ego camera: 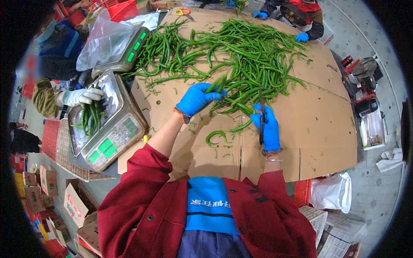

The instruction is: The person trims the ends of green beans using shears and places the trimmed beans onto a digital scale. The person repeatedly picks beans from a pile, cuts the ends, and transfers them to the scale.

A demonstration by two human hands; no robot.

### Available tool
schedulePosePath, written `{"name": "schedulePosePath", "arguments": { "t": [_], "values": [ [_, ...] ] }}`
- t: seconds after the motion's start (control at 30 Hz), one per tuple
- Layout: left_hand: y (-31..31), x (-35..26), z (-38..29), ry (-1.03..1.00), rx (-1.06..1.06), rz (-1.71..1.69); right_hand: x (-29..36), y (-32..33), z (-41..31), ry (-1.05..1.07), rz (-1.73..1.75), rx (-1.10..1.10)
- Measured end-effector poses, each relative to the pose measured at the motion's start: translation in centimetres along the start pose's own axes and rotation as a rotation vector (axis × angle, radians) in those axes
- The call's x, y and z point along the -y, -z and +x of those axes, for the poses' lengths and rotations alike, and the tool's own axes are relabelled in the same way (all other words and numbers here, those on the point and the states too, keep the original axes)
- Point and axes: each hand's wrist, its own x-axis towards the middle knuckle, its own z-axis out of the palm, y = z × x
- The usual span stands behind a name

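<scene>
My left hand point(199, 99), in a blue glove, pinches a few green chili peppers point(218, 84), blurred by motion, at the near edge of the pile. The large pile of long green chili peppers point(255, 61) spreads over the cardboard-covered table point(322, 129). To its right, my blue-gloved right hand point(269, 129) grips a dark, narrow tool point(261, 119), probably scissors, pointing away from me. A green pepper runs up to those fingers on the left side; whether they touch it, I cannot tell. One curled pepper point(213, 135) lies between my hands amid small stem scraps.
At left, a co-worker's white-gloved hand point(84, 96) holds peppers over the metal pan of a digital scale point(113, 142). Behind it, a second scale point(132, 51) bears a plastic bag point(103, 42). Orange-handled scissors point(183, 12) lie at the far edge. Another person's blue-gloved hand point(302, 37) rests at far right.
</scene>
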Motion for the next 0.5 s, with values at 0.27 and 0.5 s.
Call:
{"name": "schedulePosePath", "arguments": {
  "t": [0.27, 0.5],
  "values": [
    [0.0, -4.2, -4.0, 0.133, 0.133, -0.459, 2.6, -2.8, 0.1, 0.224, -0.357, 0.301],
    [-0.3, -4.2, -5.0, 0.074, 0.232, -0.327, 3.8, -3.6, 1.1, 0.181, -0.324, 0.396]
  ]
}}
